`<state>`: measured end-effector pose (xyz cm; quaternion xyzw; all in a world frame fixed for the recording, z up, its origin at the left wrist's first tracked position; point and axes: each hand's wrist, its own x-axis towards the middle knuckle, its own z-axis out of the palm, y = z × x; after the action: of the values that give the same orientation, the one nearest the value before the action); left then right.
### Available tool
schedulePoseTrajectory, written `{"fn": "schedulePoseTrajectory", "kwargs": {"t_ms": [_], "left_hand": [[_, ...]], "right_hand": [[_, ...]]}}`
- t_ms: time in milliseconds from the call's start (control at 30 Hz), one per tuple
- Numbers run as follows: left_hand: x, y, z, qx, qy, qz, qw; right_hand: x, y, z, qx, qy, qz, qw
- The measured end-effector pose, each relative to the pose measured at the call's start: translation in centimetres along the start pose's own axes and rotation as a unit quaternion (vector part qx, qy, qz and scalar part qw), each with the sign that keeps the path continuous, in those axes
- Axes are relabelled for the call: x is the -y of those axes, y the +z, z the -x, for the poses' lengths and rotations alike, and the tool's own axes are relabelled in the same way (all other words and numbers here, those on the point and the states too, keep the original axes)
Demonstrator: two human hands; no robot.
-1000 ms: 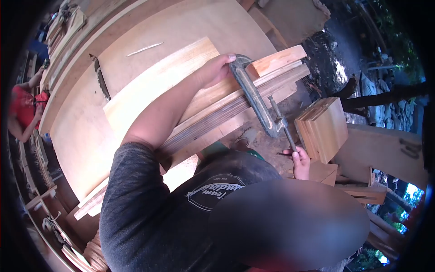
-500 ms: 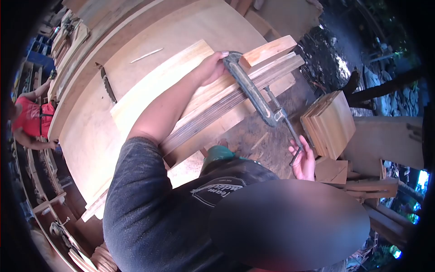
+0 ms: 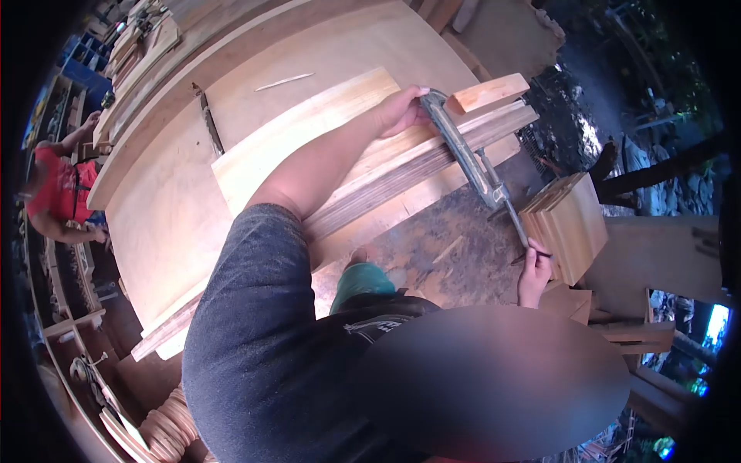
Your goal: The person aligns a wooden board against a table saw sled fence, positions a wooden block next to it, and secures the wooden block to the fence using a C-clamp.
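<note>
A dark metal C-clamp (image 3: 461, 148) spans the edge of a layered wooden board stack (image 3: 378, 181), near a short wood block (image 3: 488, 94) on top. My left hand (image 3: 403, 114) grips the clamp's upper end, its forearm lying across the pale top board (image 3: 309, 122). Below the stack, the clamp's screw (image 3: 513, 216) slants down to the right. At its far end, my right hand (image 3: 535, 270) has its fingers closed around the cross handle. Part of that handle sticks out past the fingers.
A wide plywood sheet (image 3: 162, 231) lies under the boards, with a thin wood sliver (image 3: 284, 81) and a dark strip (image 3: 208, 123) on it. Stacked wooden pieces (image 3: 567, 228) stand close to my right hand. A person in red (image 3: 65, 185) is at the far left.
My right hand has gone from loose, spread fingers to closed on the clamp's handle, which has turned. My left hand stays on the clamp's upper end. The whole view has shifted slightly.
</note>
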<state>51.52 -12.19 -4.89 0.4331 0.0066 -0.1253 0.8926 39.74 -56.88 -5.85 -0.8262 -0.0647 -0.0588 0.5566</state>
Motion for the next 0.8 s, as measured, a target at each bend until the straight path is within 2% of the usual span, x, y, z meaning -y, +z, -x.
{"fn": "schedulePoseTrajectory", "kwargs": {"t_ms": [33, 67, 100, 133, 167, 200, 267, 333, 400, 433, 467, 533, 600, 667, 733, 800], "left_hand": [[0.0, 0.0, -0.1, -0.003, 0.002, -0.002, 1.0], [0.3, 0.0, 0.0, -0.006, 0.001, -0.004, 1.0], [0.3, 0.1, 0.0, -0.01, -0.001, -0.009, 1.0], [0.4, 0.0, -0.2, -0.004, -0.004, -0.007, 1.0], [0.7, -0.2, -0.3, -0.012, -0.001, -0.004, 1.0], [0.7, 0.0, -0.4, -0.018, 0.003, -0.003, 1.0], [0.5, 0.0, -0.4, -0.004, -0.006, -0.009, 1.0], [0.6, 0.0, -0.4, -0.007, -0.013, -0.003, 1.0], [0.6, -0.1, -0.3, 0.026, -0.021, -0.005, 0.999], [0.6, 0.2, -0.2, -0.003, -0.019, -0.007, 1.0], [0.5, 0.4, -0.3, -0.031, -0.018, -0.007, 0.999], [0.5, 0.3, -0.3, -0.002, -0.035, -0.017, 0.999], [0.2, 0.8, -0.1, -0.042, -0.033, 0.011, 0.999], [0.1, 1.0, 0.1, -0.028, -0.03, 0.012, 0.999], [-0.4, 1.3, 0.6, -0.025, -0.037, 0.007, 0.999], [-0.4, 1.2, 0.6, -0.019, -0.038, 0.006, 0.999]], "right_hand": [[0.1, 0.0, -0.3, 0.012, 0.06, -0.019, 0.998], [0.2, -0.2, -0.5, 0.008, 0.064, -0.014, 0.998], [0.7, -0.1, -0.9, 0.007, 0.167, -0.125, 0.978], [1.1, 0.3, -1.3, 0.004, 0.264, -0.236, 0.935], [1.4, 0.9, -1.6, -0.025, 0.33, -0.281, 0.901], [1.5, 1.1, -1.7, -0.035, 0.33, -0.281, 0.901], [1.4, 0.8, -1.8, -0.019, 0.376, -0.358, 0.855], [1.7, 0.6, -1.5, -0.03, 0.378, -0.356, 0.854], [1.9, 0.8, -0.6, -0.072, 0.377, -0.295, 0.875], [1.2, 0.9, 0.2, -0.091, 0.328, -0.177, 0.924], [0.5, 0.9, 1.3, -0.083, 0.221, 0.0, 0.972], [1.3, 1.5, 2.1, -0.057, 0.04, 0.173, 0.983], [1.4, 1.1, 1.2, -0.043, 0.011, 0.206, 0.978], [1.6, 0.8, 0.9, -0.026, -0.012, 0.235, 0.971], [1.7, 0.6, 0.8, -0.017, 0.122, 0.09, 0.988], [-0.7, 0.2, 1.3, -0.028, 0.095, 0.055, 0.994]]}}
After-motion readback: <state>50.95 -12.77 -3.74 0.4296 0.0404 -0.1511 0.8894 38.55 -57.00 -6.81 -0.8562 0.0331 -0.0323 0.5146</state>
